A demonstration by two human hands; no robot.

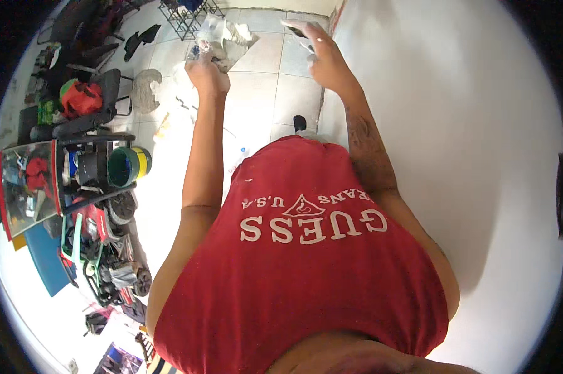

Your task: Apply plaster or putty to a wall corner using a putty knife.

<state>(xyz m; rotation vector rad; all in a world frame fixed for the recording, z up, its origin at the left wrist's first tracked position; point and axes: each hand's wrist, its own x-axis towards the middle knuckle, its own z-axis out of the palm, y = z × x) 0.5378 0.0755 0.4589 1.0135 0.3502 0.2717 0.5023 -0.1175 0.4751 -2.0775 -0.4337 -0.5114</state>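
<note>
My left hand (pixel 206 71) grips a flat, thin plate (pixel 237 40) with white and grey paste heaped and smeared over it. Off to its right, near the wall (pixel 443 100), my right hand (pixel 325 62) is closed on a slim tool (pixel 297 31) with a dark part, likely a putty knife, largely hidden by my whitened fingers. My black-shod foot (pixel 299 123) shows just beyond my red shirt, on the pale tiled floor (pixel 262 96).
At left stand dark chairs (pixel 106 90) with a red bag (pixel 82 100), a glass-topped piece of furniture (pixel 29 187), a green bucket (pixel 125 167) and piled belongings (pixel 113 255). A wire rack (pixel 175 15) is at the top. A crumpled grey item (pixel 145 90) lies on the floor.
</note>
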